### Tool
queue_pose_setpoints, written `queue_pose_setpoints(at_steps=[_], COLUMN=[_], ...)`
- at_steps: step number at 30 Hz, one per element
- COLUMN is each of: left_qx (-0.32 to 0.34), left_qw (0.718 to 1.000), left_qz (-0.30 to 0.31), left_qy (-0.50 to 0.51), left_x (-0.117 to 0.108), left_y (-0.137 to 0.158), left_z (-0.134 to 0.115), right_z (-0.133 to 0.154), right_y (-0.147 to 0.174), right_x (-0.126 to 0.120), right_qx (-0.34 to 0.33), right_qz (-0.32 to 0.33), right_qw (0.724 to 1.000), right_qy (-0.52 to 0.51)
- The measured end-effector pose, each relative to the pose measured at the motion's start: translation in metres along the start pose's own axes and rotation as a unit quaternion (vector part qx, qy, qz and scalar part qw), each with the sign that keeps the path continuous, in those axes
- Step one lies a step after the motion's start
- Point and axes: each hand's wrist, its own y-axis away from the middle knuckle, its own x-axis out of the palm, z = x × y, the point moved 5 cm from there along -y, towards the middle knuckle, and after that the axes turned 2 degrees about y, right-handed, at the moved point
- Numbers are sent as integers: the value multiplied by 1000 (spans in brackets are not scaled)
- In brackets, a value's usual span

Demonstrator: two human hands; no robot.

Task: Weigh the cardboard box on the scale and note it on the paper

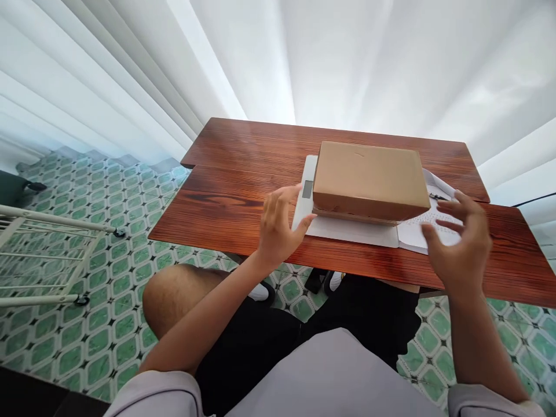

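Note:
A closed brown cardboard box rests on a flat white scale, whose small grey display shows at the left end. My left hand is just left of the box, over the scale's left edge, with thumb and fingers apart and nothing in it. To the right of the box my right hand hovers above an open notebook, its fingers spread and slightly blurred. A dark pen lies on the notebook, partly hidden by my right fingers.
The reddish-brown wooden table has a stepped outline at both ends. A white curtain hangs behind it. At the left a white wire rack on casters stands on the green tiled floor. My knees are under the table's front edge.

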Motion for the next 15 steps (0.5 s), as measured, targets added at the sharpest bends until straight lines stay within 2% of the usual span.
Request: queue_pose_setpoints(at_steps=[1, 2, 3, 4, 5, 6, 7, 8, 9, 10, 11, 12, 13, 14, 15], left_qx=[34, 61, 61, 84, 114, 180, 281, 382, 458, 511, 540, 539, 481, 340, 142], left_qw=[999, 997, 990, 969, 930, 885, 838, 788, 755, 738, 732, 731, 757, 821, 895], left_qz=[2, 39, 126, 232, 345, 412, 429, 417, 371, 328, 285, 272, 315, 383, 407], left_qy=[-22, -29, -27, 7, 57, 120, 189, 244, 288, 294, 304, 318, 309, 252, 116], left_x=[-8, -13, -10, -5, 2, 6, 6, 5, 5, 9, 14, 23, 40, 63, 83], left_y=[1, 2, 4, 9, 18, 28, 39, 52, 65, 79, 93, 107, 117, 123, 126], left_z=[-7, -14, -21, -32, -46, -64, -85, -103, -117, -127, -134, -139, -141, -135, -117], right_z=[11, 22, 34, 46, 60, 72, 85, 97, 107, 117, 124, 130, 134, 136, 138], right_y=[5, 9, 14, 19, 24, 29, 35, 41, 46, 50, 55, 59, 62, 65, 68], right_x=[-8, -9, -5, 6, 18, 31, 44, 56, 67, 77, 86, 96, 105, 113, 121], right_qx=[-48, -92, -137, -180, -225, -255, -287, -321, -352, -375, -382, -372, -349, -318, -283], right_qz=[-61, -72, -47, 21, 93, 163, 220, 266, 292, 319, 346, 379, 408, 437, 460], right_qw=[997, 993, 989, 982, 966, 946, 924, 899, 878, 857, 838, 823, 810, 798, 788], right_qy=[2, -5, -19, -48, -90, -113, -127, -135, -141, -155, -177, -202, -234, -266, -297])
